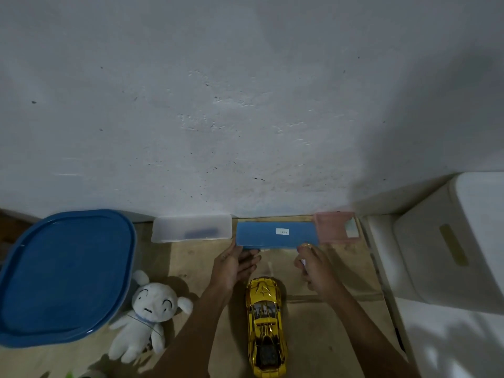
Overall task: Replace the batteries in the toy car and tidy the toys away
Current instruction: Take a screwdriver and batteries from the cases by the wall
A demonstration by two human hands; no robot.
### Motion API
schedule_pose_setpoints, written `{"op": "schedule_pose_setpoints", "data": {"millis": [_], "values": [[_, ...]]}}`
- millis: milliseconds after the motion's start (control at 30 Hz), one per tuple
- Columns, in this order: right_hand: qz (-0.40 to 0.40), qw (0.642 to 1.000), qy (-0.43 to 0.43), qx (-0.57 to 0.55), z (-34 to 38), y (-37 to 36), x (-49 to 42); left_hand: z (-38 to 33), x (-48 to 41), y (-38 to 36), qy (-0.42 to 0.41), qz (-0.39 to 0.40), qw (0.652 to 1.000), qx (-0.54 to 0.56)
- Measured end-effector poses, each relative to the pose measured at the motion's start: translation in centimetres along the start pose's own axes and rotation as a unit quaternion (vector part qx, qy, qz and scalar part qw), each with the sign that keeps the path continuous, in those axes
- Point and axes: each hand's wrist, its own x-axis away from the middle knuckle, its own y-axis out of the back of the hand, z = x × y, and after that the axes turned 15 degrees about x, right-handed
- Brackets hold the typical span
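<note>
Reaching forward over the desk (341,309), both hands are set at the ends of a long blue box (275,233) that stands against the wall, with a clear box (191,227) just beside it on one side and a pink box (334,226) touching it on the other. The left hand (236,266) is seen pinching the box's left front corner, thumb above and fingers below. The right hand (317,271) is held with its fingers curled and a fingertip at the right front edge; whether the box is truly gripped there cannot be told, and something small and pale is glimpsed among the fingers. The toy car (266,326), gold and shiny, is left on its wheels on the desk between the two forearms, untouched. A white plush toy (148,315) lies to the left, near a large bin with a blue lid (62,271). The step in hand is judged to be the opening or drawing out of the blue box, probably for batteries or a tool, so the task is thought to be near its start. For the next move, an even lift at both ends is called for, so that the neighbouring boxes are not dragged along.
</note>
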Motion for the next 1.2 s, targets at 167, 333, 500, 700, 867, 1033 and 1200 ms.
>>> {"op": "schedule_pose_setpoints", "data": {"millis": [167, 333, 500, 700, 867, 1033, 1200], "values": [[-0.092, 0.98, 0.069, 0.165, -1.1, -0.2, -1.0, 0.0, 0.2, -0.2, 0.003, -0.008, 1.0, 0.008], [-0.117, 0.963, 0.049, 0.237, -1.1, -0.7, -2.8, 0.4, -0.1, -0.9, -0.034, -0.06, 0.998, 0.006], [-0.091, 0.957, 0.054, 0.27, -0.8, -0.9, -3.3, 0.6, -0.5, -1.9, -0.037, -0.093, 0.994, 0.051], [-0.051, 0.891, 0.128, 0.432, 0.1, -0.6, -2.9, 0.4, -0.9, -2.4, -0.035, -0.12, 0.991, 0.038], [-0.095, 0.878, 0.108, 0.456, 0.9, 0.0, -2.8, 0.3, -0.8, -2.5, -0.032, -0.119, 0.992, 0.04], [-0.093, 0.882, 0.142, 0.44, 0.5, 0.1, -1.8, 0.2, -0.8, -2.3, -0.036, -0.114, 0.992, 0.035], [0.039, 0.875, 0.233, 0.422, 0.4, -1.0, -2.4, 0.2, -0.7, -2.4, -0.036, -0.112, 0.993, 0.029]]}}
